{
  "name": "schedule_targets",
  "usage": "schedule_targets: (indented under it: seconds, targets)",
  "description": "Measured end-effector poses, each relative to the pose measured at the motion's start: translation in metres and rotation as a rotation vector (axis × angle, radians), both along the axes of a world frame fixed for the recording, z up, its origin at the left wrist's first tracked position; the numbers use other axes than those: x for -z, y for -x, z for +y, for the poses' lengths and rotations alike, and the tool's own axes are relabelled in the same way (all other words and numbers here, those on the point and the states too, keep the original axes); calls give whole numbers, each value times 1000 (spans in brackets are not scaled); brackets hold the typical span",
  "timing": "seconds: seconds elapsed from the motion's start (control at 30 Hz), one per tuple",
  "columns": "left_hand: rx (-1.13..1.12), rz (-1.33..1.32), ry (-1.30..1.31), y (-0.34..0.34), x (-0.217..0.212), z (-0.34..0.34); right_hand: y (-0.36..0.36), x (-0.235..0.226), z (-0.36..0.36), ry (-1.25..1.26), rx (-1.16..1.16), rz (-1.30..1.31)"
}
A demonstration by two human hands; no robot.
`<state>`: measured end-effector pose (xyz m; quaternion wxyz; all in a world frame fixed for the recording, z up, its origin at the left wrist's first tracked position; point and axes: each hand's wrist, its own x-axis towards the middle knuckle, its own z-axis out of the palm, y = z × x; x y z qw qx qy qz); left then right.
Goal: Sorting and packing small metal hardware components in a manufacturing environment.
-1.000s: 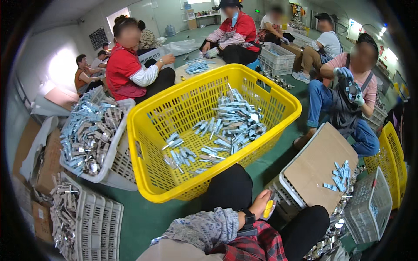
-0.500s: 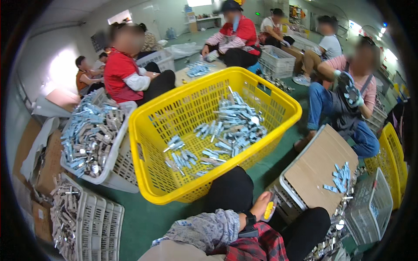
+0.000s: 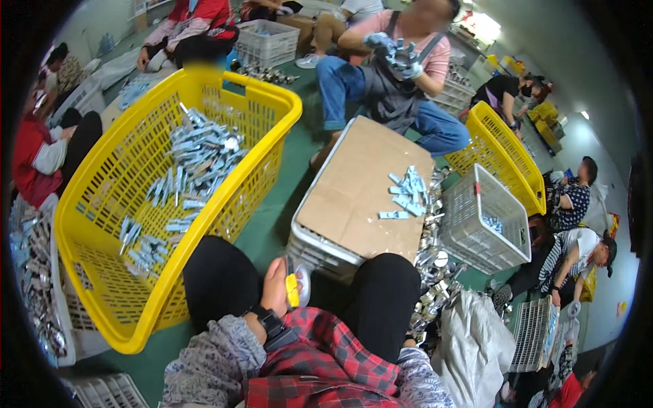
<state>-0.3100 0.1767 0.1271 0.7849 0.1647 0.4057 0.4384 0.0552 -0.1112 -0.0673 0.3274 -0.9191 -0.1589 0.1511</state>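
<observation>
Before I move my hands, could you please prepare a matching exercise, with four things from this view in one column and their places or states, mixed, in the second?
Column one:
1. Large yellow slotted plastic basket
2. Flat brown cardboard sheet
3. Whitish crumpled sack
4. Your bare left hand

Column two:
A. Bears a small cluster of pale-blue pieces
B. Grips a small yellow-and-clear object
C. Holds a loose pile of pale-blue and silvery parts
D. Lies in the lower right part of the picture

Right pairs: 1-C, 2-A, 3-D, 4-B
</observation>
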Motion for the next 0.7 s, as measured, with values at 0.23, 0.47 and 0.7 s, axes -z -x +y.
schedule_targets:
  seconds: [0.23,0.47,0.7]
  targets:
    - [-10,-12,-31,1,-5,0,5,-8,15,-3,11,15]
    - [6,-22,-34,2,-13,-2,4,-6,20,17,17,34]
    - [-1,-28,-41,4,-5,-3,4,0,20,53,16,53]
